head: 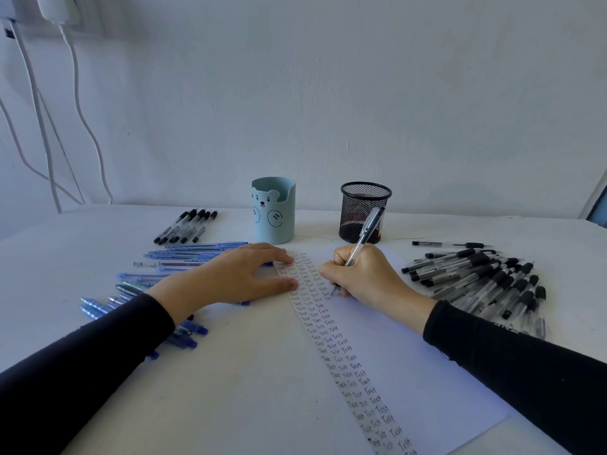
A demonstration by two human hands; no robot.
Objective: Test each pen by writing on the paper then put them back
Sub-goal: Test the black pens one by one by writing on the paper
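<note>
the right hand grips a clear pen, fingers and thumb curled round the lower barrel. the pen's black top leans away toward the black mesh cup, and its tip touches the white paper just beside the last column of handwritten words (each one reads "test", running in narrow columns down the sheet's left side). the left hand lies flat with straight fingers, holding nothing, its fingertips pressing the paper's left edge near the top of those columns. part of the hand and its dark sleeve cover some of the blue pens, which are spread in a loose fan on the white table to the left of the sheet. beyond them, a short row of black-capped pens lies side by side near the wall. a pale blue cup with a bear face stands behind the left hand, well apart from the mesh cup. right of the paper is a thick heap of black-capped clear pens, with one single pen lying apart behind it. white cables hang down the wall at far left.
</note>
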